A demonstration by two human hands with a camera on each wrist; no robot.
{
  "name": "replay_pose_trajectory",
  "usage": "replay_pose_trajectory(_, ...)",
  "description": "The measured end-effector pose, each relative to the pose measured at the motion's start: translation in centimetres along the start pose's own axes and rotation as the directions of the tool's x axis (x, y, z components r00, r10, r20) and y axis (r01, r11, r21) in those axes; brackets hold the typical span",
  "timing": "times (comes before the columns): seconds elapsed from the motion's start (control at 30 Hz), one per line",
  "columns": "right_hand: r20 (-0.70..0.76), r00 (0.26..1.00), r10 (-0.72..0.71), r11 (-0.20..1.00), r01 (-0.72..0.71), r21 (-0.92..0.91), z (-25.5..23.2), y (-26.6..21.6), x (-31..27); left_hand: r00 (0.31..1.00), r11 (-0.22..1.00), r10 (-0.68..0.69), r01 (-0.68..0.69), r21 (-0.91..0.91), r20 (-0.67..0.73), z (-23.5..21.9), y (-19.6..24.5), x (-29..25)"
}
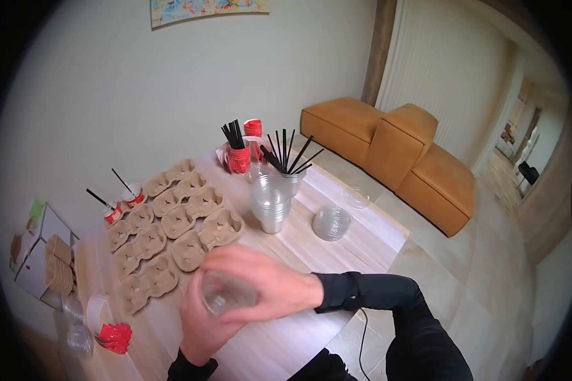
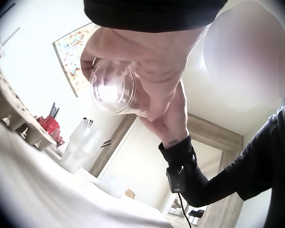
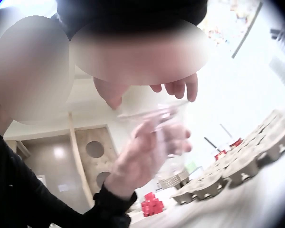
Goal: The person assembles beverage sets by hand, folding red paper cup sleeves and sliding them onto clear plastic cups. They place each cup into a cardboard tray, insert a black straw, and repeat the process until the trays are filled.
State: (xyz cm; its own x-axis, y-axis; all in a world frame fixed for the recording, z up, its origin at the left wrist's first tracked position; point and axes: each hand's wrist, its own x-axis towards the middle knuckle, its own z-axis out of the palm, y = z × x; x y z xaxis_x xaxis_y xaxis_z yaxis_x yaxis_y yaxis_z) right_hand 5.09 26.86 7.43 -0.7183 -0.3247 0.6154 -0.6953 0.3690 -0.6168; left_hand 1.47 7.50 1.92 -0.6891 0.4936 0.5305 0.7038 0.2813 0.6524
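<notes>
Both hands are on one clear plastic cup point(image 1: 225, 295), held over the near part of the table. My left hand point(image 1: 200, 327) grips the cup round its side. Around the rim, the thumb and fingers of my right hand point(image 1: 273, 286) curve from the other side. The cup's round base point(image 2: 111, 90) faces the camera in the left wrist view, with the left hand point(image 2: 149, 57) wrapped over it. In the right wrist view the left hand point(image 3: 142, 159) holds the cup body, and the right fingertips lie right at the rim; the picture is blurred there.
Cardboard cup carriers point(image 1: 149, 244) cover the table's left, two red-and-white cups with black straws in one. Beyond the hands stand stacked clear cups point(image 1: 272, 206), black straws point(image 1: 289, 155) and a stack of clear lids point(image 1: 332, 223). Red paper pieces point(image 1: 114, 338) lie near left.
</notes>
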Motion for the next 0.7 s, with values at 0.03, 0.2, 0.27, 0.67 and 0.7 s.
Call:
replay_pose_trajectory(0.03,-0.122,0.992,-0.02,0.996,0.009,-0.09,-1.2,0.8,-0.9,1.0,1.0,0.002,-0.002,-0.003,0.002,-0.2,-0.2,-0.3)
replay_pose_trajectory(0.2,-0.694,0.716,0.073,0.919,-0.319,-0.232,-13.0,12.2,-7.3,0.971,0.966,-0.227,0.235,-0.106,0.077,-3.0,-3.5,-2.0)
replay_pose_trajectory(0.27,-0.766,0.603,0.223,0.772,-0.59,-0.239,-19.1,18.5,-11.7,0.947,0.926,-0.304,0.319,-0.2,0.101,-4.0,-4.7,-2.4)
replay_pose_trajectory(0.67,-0.654,0.528,0.541,0.369,-0.848,-0.379,-27.0,32.0,-26.0,0.924,0.885,-0.338,0.377,-0.271,0.18,-5.1,-4.6,-3.2)
replay_pose_trajectory(0.7,-0.683,0.395,0.615,0.4,-0.902,-0.162,-25.6,27.1,-22.3,0.921,0.898,-0.324,0.371,-0.235,0.214,-5.6,-4.4,-3.5)
